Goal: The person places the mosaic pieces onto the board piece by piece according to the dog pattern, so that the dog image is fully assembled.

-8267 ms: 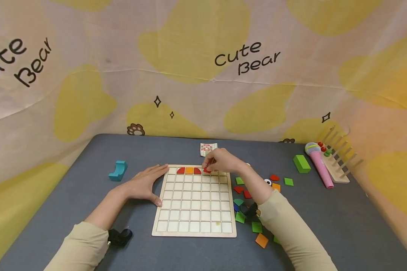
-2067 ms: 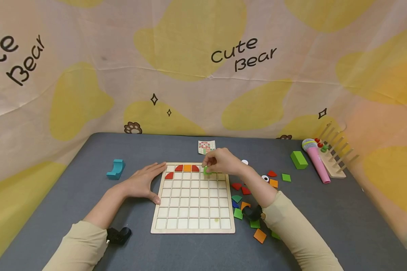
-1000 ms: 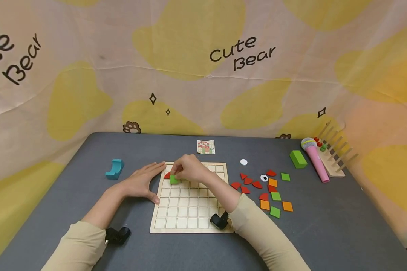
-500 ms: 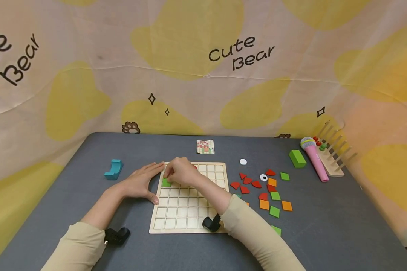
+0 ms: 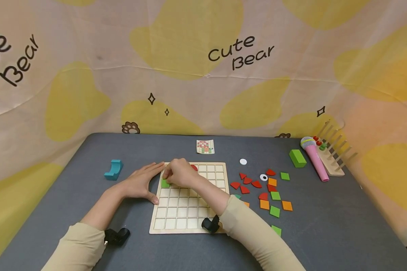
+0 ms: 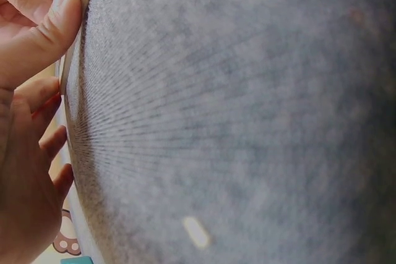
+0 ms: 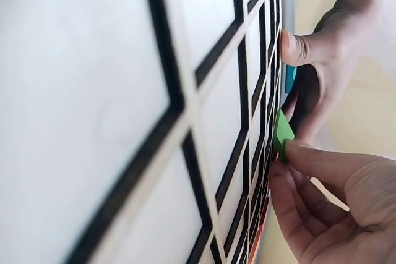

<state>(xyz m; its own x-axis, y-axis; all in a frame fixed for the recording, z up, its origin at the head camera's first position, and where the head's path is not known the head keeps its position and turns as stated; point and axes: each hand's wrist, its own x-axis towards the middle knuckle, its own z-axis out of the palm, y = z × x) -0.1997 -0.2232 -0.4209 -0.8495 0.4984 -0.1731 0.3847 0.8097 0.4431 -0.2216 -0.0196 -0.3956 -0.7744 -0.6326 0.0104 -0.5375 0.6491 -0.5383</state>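
**Green tile at the grid board's left column, not yet seated**

Head view: The right hand (image 5: 179,174) reaches across the wooden grid board (image 5: 190,210) and pinches a green square tile (image 5: 165,183) at the leftmost column, third row from the far edge. The left hand (image 5: 140,183) lies flat on the grey table (image 5: 325,226), fingers straight, thumb and fingertips against the board's left edge; it grasps nothing. A red piece (image 5: 194,167) shows in the top row beyond the right knuckles. Loose red, orange and green pieces (image 5: 268,188) lie to the right of the board, well apart from it. A pattern card (image 5: 205,146) sits past the board's far edge.

Left wrist view: The thumb (image 6: 52,23) presses the board's rim (image 6: 83,4); the remaining fingers (image 6: 43,134) rest extended on the table. The bracing contact appears sound.

Right wrist view: The tile (image 7: 282,134) stands tilted, one edge down at the cell and the other raised, held by the fingertips (image 7: 309,153). The left thumb (image 7: 303,47) is seen at the board's edge just beyond.

Assessment: The tile should be squared to the cell walls, then lowered flat before the pinch is loosened. Pressing while it is tilted risks jamming a corner on the divider. The left hand should maintain its brace so the board does not slide.
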